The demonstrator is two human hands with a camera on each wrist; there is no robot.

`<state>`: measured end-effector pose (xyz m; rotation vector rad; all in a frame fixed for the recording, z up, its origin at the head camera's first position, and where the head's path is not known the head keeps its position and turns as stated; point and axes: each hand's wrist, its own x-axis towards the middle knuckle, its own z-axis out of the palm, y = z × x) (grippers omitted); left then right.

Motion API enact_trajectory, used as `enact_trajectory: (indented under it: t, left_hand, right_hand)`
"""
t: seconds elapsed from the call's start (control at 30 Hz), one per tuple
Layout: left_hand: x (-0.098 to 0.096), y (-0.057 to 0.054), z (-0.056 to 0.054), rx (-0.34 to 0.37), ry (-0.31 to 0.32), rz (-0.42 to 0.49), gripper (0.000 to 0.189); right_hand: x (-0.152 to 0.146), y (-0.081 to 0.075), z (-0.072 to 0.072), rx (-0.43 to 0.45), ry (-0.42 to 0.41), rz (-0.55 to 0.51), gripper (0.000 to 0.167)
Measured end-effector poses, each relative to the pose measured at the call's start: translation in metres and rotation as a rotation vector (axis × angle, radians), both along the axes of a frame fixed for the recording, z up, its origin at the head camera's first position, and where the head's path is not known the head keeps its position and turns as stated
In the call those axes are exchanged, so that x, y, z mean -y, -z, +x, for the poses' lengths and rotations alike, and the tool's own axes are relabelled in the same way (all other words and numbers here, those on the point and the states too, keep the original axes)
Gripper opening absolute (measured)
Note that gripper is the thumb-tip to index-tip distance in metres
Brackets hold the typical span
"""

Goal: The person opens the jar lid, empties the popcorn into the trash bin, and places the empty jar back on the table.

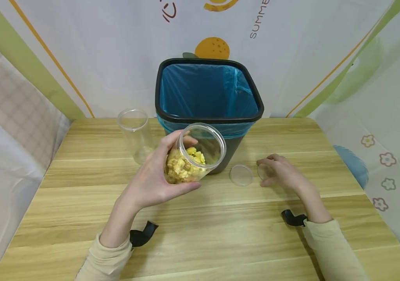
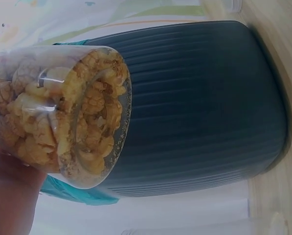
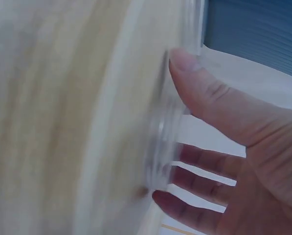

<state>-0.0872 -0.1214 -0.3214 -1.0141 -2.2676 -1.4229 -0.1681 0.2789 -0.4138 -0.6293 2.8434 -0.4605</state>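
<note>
My left hand (image 1: 152, 181) grips a clear plastic jar (image 1: 208, 146), tilted with its uncovered mouth toward the head camera. Yellow popcorn-like pieces (image 1: 184, 168) lie in the lower part of it. In the left wrist view the jar's base (image 2: 99, 122) shows crumbs around its rim. Low at the table on the right, my right hand (image 1: 284, 171) has thumb and fingertips at the edges of a clear round lid (image 1: 264, 171). A second clear lid (image 1: 241, 175) lies flat just left of that hand.
Behind the jar stands a dark waste bin (image 1: 231, 150) lined with a blue bag (image 1: 203, 91). A tall clear container (image 1: 134, 136) without a lid stands left of it. The wooden table (image 1: 214, 242) meets a printed curtain (image 1: 122, 50) at the back.
</note>
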Motion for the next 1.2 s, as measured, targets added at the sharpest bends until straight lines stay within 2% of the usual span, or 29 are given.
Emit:
enact_trajectory:
  t: [0.17,0.37,0.57,0.9,1.03,1.2]
  left_hand:
    - [0.001,0.000,0.000,0.007,0.000,0.014,0.106]
    - [0.001,0.000,-0.002,0.003,0.009,0.047,0.107]
    - [0.000,0.001,-0.004,-0.012,0.008,0.082,0.106]
    - [0.007,-0.006,-0.003,-0.044,-0.038,0.103,0.108]
    - [0.010,-0.009,-0.004,-0.036,-0.049,0.108,0.110]
    - [0.015,-0.014,-0.003,-0.026,-0.092,0.107,0.110]
  right_hand:
    - [-0.001,-0.008,0.000,0.050,0.023,-0.038,0.085]
    - [0.000,-0.024,0.001,0.059,0.086,-0.136,0.077]
    - [0.006,-0.041,-0.003,-0.044,0.129,-0.205,0.068]
    - [0.026,-0.076,-0.006,-0.316,0.127,-0.471,0.048]
    - [0.035,-0.091,-0.005,-0.354,0.151,-0.540,0.045]
    - [0.046,-0.106,-0.007,-0.371,0.162,-0.633,0.042]
